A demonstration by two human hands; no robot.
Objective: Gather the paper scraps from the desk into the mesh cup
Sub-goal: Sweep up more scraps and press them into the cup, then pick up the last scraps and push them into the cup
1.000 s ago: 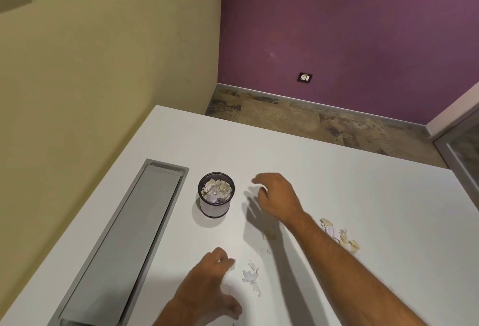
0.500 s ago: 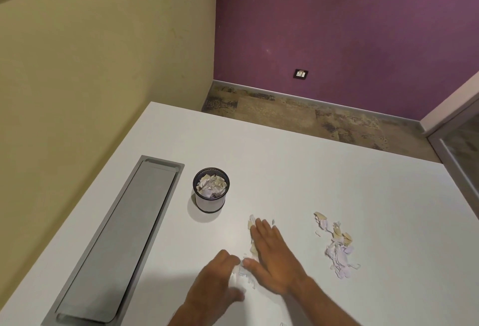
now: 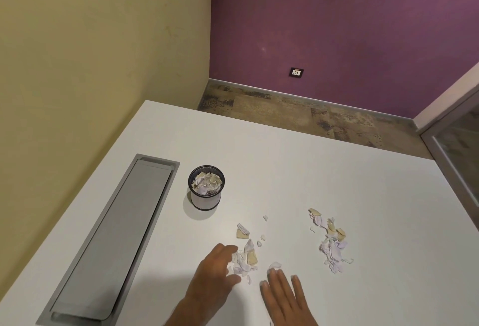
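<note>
Single head-worn view, steeply down and forward over the desk (image 3: 311,170); hands close below

The room is evenly and softly lit, moderately bright, with a warm cast. The white desk (image 3: 324,183) reads clean, without glare or blown highlights. Shadows are diffuse: a soft grey one pools under the left hand (image 3: 212,274) toward 7 o'clock, and the mesh cup (image 3: 206,188) throws a faint round shadow toward 7 o'clock as well, suggesting light from above and toward 1 o'clock. The wide lens bends straight lines near the frame edges, as at the wall corner and the desk edges. Detail is slightly soft overall; the fingertips (image 3: 274,272) of the right hand (image 3: 287,299) show mild motion blur.
</note>
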